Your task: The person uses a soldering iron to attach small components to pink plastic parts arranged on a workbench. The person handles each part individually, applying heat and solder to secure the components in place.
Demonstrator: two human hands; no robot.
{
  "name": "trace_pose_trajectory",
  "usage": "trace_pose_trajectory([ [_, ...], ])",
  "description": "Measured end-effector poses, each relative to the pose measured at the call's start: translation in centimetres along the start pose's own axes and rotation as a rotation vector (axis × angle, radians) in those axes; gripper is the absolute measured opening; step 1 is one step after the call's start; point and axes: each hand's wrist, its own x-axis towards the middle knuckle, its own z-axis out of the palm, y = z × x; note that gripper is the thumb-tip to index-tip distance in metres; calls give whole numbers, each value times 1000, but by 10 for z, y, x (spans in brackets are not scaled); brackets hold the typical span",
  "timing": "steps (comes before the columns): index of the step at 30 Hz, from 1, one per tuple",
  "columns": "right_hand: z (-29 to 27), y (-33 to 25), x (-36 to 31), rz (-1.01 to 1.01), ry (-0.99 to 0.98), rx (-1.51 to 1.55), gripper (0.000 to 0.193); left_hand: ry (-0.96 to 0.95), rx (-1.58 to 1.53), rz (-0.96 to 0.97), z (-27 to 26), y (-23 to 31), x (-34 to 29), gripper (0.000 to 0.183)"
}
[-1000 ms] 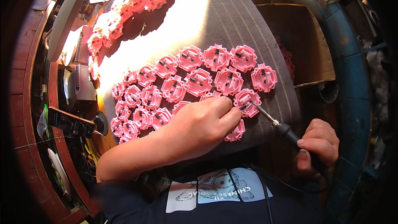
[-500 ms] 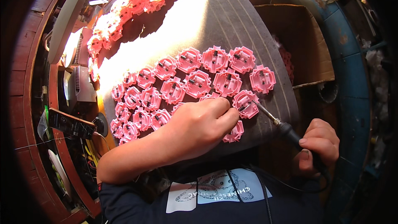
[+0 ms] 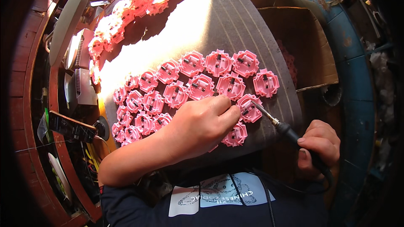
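Observation:
In my right hand [image 3: 320,146] is a soldering iron [image 3: 290,134], gripped by its black handle with the cable trailing below. Its metal tip reaches up and left to a round pink plastic housing [image 3: 248,111], over the small parts inside. My left hand [image 3: 206,122] is closed, thumb and finger pinched together just left of that housing; what they hold, if anything, is hidden. Another pink housing [image 3: 235,135] lies below the fingertips. Rows of similar housings [image 3: 200,86] with black and pale parts inside spread beyond and left of my left hand.
The housings lie on a grey board [image 3: 235,21], brightly sunlit at its middle left. More pink pieces [image 3: 139,4] are heaped along the far left edge. An open cardboard box [image 3: 315,46] stands at the right. A phone [image 3: 71,127] leans at the left, near grey-white devices [image 3: 84,86].
My right hand and the soldering iron have shifted slightly left. My left hand has moved a little, showing more of the housing below its fingertips.

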Motion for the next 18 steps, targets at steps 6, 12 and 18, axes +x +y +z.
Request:
trace_pose_trajectory([
  [6,2,-1,1,13,-5,-8,25,-3,-12,-9,1,-1,0,20],
  [12,-1,-2,3,21,-37,10,24,2,-12,-11,4,-2,1,20],
  [18,2,0,-1,10,22,12,24,-10,1,-13,-1,-1,1,19],
])
